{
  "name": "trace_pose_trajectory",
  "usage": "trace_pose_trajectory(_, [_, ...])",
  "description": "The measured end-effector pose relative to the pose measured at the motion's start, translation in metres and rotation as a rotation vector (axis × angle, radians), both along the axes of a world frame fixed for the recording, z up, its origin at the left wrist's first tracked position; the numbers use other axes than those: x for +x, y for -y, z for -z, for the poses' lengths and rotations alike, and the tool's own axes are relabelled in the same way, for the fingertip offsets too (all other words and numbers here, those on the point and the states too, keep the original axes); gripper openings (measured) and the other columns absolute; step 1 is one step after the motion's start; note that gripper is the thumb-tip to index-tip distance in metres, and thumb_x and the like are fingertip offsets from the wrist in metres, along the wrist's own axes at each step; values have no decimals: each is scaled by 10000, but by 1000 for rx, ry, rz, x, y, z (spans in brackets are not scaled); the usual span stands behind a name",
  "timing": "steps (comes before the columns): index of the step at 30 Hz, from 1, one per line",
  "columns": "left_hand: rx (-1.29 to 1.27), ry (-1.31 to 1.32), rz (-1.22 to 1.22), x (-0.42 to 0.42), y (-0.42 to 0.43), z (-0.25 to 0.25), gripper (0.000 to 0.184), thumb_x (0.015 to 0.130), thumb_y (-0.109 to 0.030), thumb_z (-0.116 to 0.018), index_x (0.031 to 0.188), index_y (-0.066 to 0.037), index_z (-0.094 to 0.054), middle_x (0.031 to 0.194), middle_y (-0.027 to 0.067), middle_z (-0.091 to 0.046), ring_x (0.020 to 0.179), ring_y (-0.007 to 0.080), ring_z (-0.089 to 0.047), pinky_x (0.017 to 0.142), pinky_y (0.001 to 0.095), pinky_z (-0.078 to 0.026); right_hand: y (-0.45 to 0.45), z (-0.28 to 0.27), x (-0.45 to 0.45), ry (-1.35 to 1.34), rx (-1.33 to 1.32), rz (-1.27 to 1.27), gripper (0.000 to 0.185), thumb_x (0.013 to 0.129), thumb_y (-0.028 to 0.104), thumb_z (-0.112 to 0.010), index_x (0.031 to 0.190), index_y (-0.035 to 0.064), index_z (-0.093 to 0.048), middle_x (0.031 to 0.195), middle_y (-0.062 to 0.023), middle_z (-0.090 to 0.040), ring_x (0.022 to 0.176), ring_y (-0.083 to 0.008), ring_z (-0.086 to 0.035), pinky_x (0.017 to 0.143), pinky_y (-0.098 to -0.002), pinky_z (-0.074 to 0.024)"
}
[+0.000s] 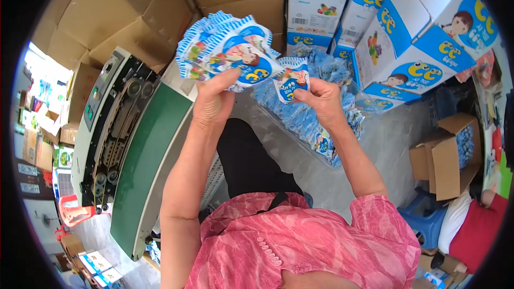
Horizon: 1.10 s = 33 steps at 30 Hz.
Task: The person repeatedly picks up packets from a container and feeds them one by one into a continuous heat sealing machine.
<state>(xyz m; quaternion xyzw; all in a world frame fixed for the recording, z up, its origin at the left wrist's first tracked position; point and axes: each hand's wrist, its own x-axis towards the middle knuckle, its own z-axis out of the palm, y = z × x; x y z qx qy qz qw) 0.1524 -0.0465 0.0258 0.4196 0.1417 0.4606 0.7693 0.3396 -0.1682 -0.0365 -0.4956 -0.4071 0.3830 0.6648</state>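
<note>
My left hand [216, 95] grips a fanned bunch of blue-and-white printed snack packets [227, 48], thumb on top, wavy striped ends outward. Between the thumb and fingers of my right hand [325, 99] is a smaller printed packet [292, 81], held upright just right of the bunch. Its upper left edge meets or overlaps the bunch; I cannot tell which. Below both hands stands a clear plastic bin [300, 150] heaped with small blue-striped packets [289, 111]. My right forearm hides part of them.
A green conveyor belt machine [152, 150] with exposed rollers runs along my left. Printed cartons [318, 5] are stacked behind the bin, with large brown cardboard [128, 16] at back left. To the right are an open brown box [447, 155], a blue stool [423, 217] and another person's red garment [479, 235].
</note>
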Motion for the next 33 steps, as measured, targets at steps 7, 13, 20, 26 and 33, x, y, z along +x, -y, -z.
trace_pose_trajectory(7, [79, -11, -168, -106, 3, -6, 576, 671, 51, -636, 1229, -1, -503, 1132, 131, -622, 1057, 274, -610, 948, 417, -474, -61, 4, -7, -193, 112, -4, 213, 826, 30, -666, 1033, -18, -676, 906, -43, -687, 796, -114, -636, 700, -258, -520])
trace_pose_trajectory(13, [24, -197, -277, -195, 58, 15, 538, 673, 29, -650, 1193, -12, -520, 1102, 123, -637, 1015, 262, -626, 920, 405, -486, -166, 55, -25, 492, 211, 229, 202, 789, 86, -732, 959, -10, -679, 880, -15, -665, 715, -49, -556, 609, -210, -460])
trace_pose_trajectory(20, [-179, -116, -529, -240, 91, 51, 600, 638, 47, -688, 1205, -24, -506, 1080, 95, -632, 1000, 244, -627, 905, 390, -491, -196, -13, -103, 583, 176, -37, 181, 814, 136, -719, 916, -3, -666, 796, -9, -658, 642, -39, -538, 528, -205, -427])
trace_pose_trajectory(26, [-205, -101, -558, -250, 96, 47, 618, 627, 18, -692, 1214, -23, -503, 1096, 112, -634, 1017, 288, -623, 933, 424, -481, -238, -30, -169, 292, -222, -489, 192, 853, 160, -671, 983, 20, -661, 816, -22, -680, 627, -64, -604, 479, -202, -433])
trace_pose_trajectory(33, [-217, -34, -544, -263, 105, 43, 602, 630, 23, -689, 1203, -16, -511, 1081, 110, -640, 1018, 287, -624, 933, 424, -479, -254, -34, -205, 234, -468, -638, 209, 862, 169, -653, 1023, 37, -654, 824, -33, -693, 648, -71, -629, 465, -192, -444])
